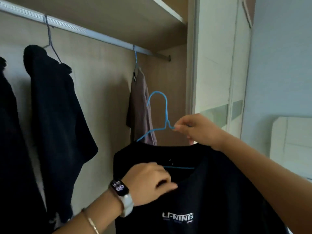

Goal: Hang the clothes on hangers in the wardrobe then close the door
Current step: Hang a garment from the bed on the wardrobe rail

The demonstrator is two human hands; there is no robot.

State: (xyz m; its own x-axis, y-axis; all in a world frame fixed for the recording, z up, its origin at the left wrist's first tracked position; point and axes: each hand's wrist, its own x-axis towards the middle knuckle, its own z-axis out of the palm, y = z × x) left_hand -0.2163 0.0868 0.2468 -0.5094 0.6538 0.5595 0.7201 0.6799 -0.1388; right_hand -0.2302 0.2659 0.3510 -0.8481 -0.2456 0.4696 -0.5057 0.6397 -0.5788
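A black T-shirt (202, 191) with a white logo sits on a blue wire hanger (166, 114), held below the wardrobe rail (94, 33). My right hand (197, 129) pinches the hanger's right shoulder wire near the neck. My left hand (150, 181), with a watch on the wrist, grips the shirt's collar at the front. The hanger's hook points up, free of the rail. Its bottom bar shows through the neck opening.
On the rail hang a dark garment (55, 107) on a grey hanger at left, another dark one (10, 132) at the far left, and a brownish garment (141, 105) on a blue hanger. The white sliding door (217, 65) stands at right, a shelf (167, 9) above.
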